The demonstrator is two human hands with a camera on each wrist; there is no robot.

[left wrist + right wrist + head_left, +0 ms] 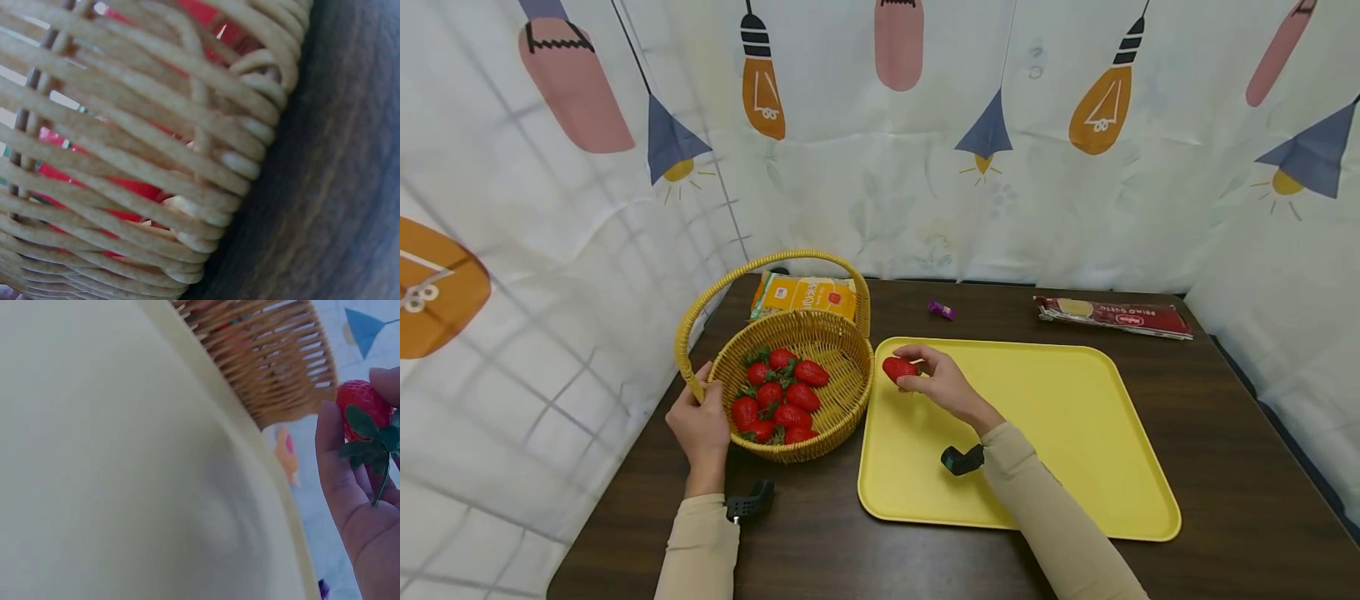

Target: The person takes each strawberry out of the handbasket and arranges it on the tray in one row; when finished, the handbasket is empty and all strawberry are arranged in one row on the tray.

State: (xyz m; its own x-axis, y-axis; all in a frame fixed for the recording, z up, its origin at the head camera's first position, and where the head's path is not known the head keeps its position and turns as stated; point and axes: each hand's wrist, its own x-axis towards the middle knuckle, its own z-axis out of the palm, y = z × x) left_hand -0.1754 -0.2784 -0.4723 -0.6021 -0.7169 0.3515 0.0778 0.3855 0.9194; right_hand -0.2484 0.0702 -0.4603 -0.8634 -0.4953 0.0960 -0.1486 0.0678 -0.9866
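Observation:
In the head view a yellow wicker basket (842, 421) with a tall handle holds several red strawberries (803, 397) with green leaves. My left hand (700, 425) grips the lower end of the basket's handle on the left side. Over the left edge of a yellow tray (1037, 392), my right hand (951, 387) pinches one strawberry (898, 369) between thumb and fingers. Its leaves and stem show toward the palm in the right wrist view. Woven basket wall (137, 125) fills most of the left wrist view, with red fruit glimpsed through the gaps.
Behind the basket lies a yellow-orange snack packet (808, 293). A small purple wrapped candy (941, 311) sits beyond the tray, and a dark red long packet (1116, 317) lies at the back right. A printed curtain (880, 200) closes off the dark wooden table's (925, 567) far side.

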